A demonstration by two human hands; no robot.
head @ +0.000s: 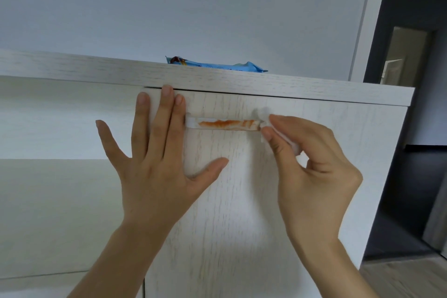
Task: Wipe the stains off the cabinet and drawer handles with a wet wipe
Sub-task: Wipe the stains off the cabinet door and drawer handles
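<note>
Left hand (154, 164) spread flat against the pale wood-grain drawer front (242, 201), fingers (160, 113) straight and splayed, holding nothing; fingertips up near the top edge of the front, thumb stretched out to the right below the handle, ring finger just beside the handle's left end. Right hand (312, 167) curled, thumb and forefinger pinching a bunched white wet wipe (262, 116), pressed to the right end of the handle. Remaining right fingers folded loosely into the palm.

Handle (223, 124): a white horizontal bar on the upper part of the drawer front, smeared along most of its length with an orange-red stain (222, 124), strongest toward the left and middle, fainter toward the right by the wipe.

Above, a light wood cabinet top (96, 69) with a blue pack of wipes (217, 66) lying flat near its front edge. Behind, a plain white wall (169, 7). To the right, a dark doorway (411, 104); at lower right, a strip of wood-look floor (399, 278).
</note>
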